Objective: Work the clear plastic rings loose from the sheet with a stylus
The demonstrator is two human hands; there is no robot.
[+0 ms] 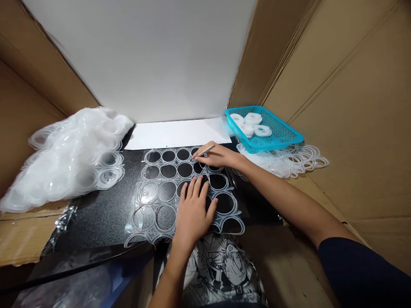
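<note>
A: Left hand [193, 210]?
B: Lay flat, palm down, fingers spread, pressing on the clear plastic sheet [154, 201] of punched circles. Covered the sheet's middle, toward the near edge.

A: Right hand [218, 156]?
B: Rested at the sheet's far right corner. Pinched a thin pointed tool [205, 151] between thumb and fingertips, tip aimed left over one of the top-row rings. Could not tell whether the tip touched the plastic.

A: And the sheet itself?
B: Spread on a black speckled board [102, 214], right in front, with rows of round openings showing the dark surface through them.

A: Around it?
B: Heaped clear plastic sheets [70, 158] at left, partly on the board. Teal mesh basket [282, 134] at far right, holding white rings [252, 124]. Loose thin clear rings [289, 160] piled under and beside the basket. White paper [176, 133] beyond the board. Cardboard walls [346, 107] on both sides.
</note>
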